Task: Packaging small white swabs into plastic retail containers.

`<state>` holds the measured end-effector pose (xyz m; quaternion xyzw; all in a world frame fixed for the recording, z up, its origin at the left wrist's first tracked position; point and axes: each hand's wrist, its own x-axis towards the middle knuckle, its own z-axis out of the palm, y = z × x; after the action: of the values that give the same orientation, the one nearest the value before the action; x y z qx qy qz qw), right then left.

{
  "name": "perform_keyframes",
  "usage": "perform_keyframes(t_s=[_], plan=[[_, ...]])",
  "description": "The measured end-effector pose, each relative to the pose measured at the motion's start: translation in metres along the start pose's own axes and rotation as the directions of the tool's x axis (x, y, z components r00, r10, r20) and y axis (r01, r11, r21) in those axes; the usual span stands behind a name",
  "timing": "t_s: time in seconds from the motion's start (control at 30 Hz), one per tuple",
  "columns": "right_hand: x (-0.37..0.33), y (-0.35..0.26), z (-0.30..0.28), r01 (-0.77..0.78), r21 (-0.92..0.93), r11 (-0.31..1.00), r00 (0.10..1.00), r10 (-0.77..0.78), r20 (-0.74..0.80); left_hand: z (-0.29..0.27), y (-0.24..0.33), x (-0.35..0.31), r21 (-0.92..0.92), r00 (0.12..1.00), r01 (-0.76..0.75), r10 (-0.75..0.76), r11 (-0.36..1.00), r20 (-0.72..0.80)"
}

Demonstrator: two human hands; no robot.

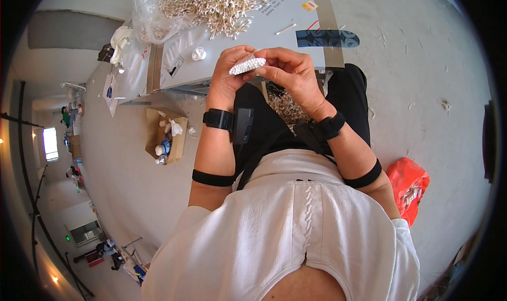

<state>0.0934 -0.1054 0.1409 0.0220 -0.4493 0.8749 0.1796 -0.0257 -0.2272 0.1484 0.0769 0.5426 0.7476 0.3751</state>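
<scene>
A pack of cotton swabs (pixel 247 66) is held up in front of the table's near edge, its rounded white tips packed tightly together and facing me. My left hand (pixel 226 63) is closed around its left side and back. At the pack's right end, my right hand (pixel 293 68) pinches with thumb and fingers; a bit of clear film seems to show between the hands, though its outline is hard to make out. Beyond them, a large heap of loose cotton swabs (pixel 211 5) lies on the grey table (pixel 285 50), partly in a clear plastic bag (pixel 145 10).
A small round white container (pixel 199 53) stands on the table left of my hands. A dark patterned strip (pixel 327 38) crosses the right edge. More swabs (pixel 285 105) lie below, between my legs. On the floor are a cardboard box (pixel 153 137) and a red bag (pixel 409 187).
</scene>
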Motion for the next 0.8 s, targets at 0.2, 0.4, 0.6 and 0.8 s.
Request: perform_keyframes(t_s=[0.2, 0.4, 0.6, 0.8], plan=[[0.0008, 0.0022, -0.0039, 0.014, -0.140, 0.990, 1.000, -0.016, -0.011, -0.0032, 0.0002, 0.0014, 0.081, 1.000, 0.013, -0.014, 0.997, 0.015], [0.0016, 0.0022, -0.0044, 0.009, -0.097, 0.995, 1.000, -0.011, -0.021, -0.0054, 0.0013, 0.0045, 0.107, 1.000, 0.000, 0.000, 0.994, -0.002], [0.0011, -0.0004, -0.0050, -0.014, -0.065, 0.998, 1.000, 0.013, -0.017, -0.0072, 0.0031, 0.0055, 0.092, 0.999, 0.012, -0.016, 0.996, 0.040], [0.0003, -0.0001, -0.0083, -0.015, -0.069, 0.997, 1.000, 0.016, 0.004, -0.0069, 0.0042, 0.0056, 0.107, 0.998, 0.023, -0.029, 0.994, 0.053]])
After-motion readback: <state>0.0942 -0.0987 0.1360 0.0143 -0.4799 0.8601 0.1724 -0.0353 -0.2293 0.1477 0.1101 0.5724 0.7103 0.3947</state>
